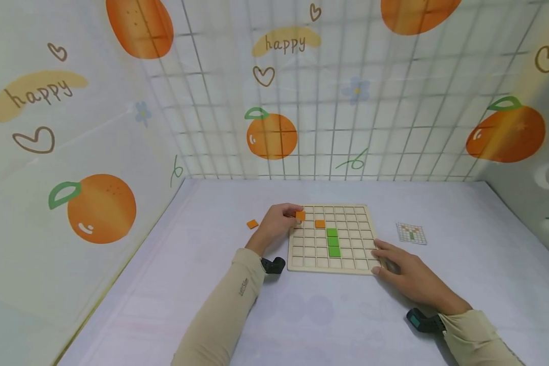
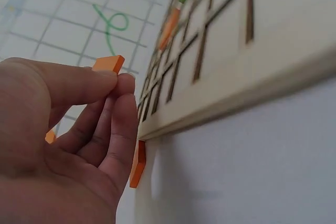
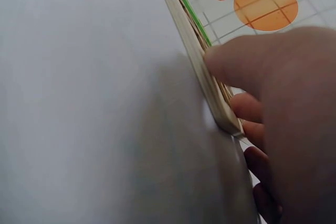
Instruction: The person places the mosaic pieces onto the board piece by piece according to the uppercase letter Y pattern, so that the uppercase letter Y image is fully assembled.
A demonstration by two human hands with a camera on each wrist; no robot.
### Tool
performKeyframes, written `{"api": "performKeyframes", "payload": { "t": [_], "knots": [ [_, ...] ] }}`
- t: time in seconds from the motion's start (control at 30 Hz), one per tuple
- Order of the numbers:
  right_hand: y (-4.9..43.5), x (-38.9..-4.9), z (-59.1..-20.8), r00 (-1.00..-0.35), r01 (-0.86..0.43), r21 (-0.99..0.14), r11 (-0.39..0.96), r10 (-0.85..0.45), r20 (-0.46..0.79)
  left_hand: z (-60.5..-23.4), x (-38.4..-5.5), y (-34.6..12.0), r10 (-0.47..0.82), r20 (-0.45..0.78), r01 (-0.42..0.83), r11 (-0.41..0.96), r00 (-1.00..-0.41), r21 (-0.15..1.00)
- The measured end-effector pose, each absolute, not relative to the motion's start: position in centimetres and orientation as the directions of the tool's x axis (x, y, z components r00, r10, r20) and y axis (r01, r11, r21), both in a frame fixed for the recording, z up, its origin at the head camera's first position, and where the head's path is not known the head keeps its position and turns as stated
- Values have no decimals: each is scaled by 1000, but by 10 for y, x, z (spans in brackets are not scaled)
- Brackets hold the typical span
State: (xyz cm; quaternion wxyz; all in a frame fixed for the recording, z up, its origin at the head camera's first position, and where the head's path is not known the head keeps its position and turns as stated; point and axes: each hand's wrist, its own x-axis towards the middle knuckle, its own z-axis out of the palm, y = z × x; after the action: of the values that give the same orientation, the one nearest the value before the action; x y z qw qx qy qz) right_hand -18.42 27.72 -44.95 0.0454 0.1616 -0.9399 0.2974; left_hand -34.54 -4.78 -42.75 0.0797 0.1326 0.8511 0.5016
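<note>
My left hand (image 1: 279, 222) pinches a small square orange tile (image 1: 300, 216) between thumb and fingertips, over the far left corner of a light wooden grid board (image 1: 353, 239). In the left wrist view this tile (image 2: 107, 64) sticks up from the fingertips. One orange tile (image 1: 319, 223) and a column of three green tiles (image 1: 333, 242) lie in the board's cells. At the board's right edge, my right hand (image 1: 409, 274) rests with thumb and fingers apart. Its thumb (image 3: 236, 59) touches the rim near the front corner, in the right wrist view.
A loose orange tile (image 1: 252, 223) lies on the table left of the board. Another orange tile (image 2: 137, 165) shows beside the board's edge in the left wrist view. To the right lies a small pattern card (image 1: 412, 233). Printed cloth walls (image 1: 219, 91) enclose the table.
</note>
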Motion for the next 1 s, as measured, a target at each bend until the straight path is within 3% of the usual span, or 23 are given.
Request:
{"api": "performKeyframes", "payload": {
  "t": [1.0],
  "knots": [
    [277,-185,-452,-947,-320,-557,766,-279,161,-428,-358,-27,278,9,164,539,-960,826]
  ]
}}
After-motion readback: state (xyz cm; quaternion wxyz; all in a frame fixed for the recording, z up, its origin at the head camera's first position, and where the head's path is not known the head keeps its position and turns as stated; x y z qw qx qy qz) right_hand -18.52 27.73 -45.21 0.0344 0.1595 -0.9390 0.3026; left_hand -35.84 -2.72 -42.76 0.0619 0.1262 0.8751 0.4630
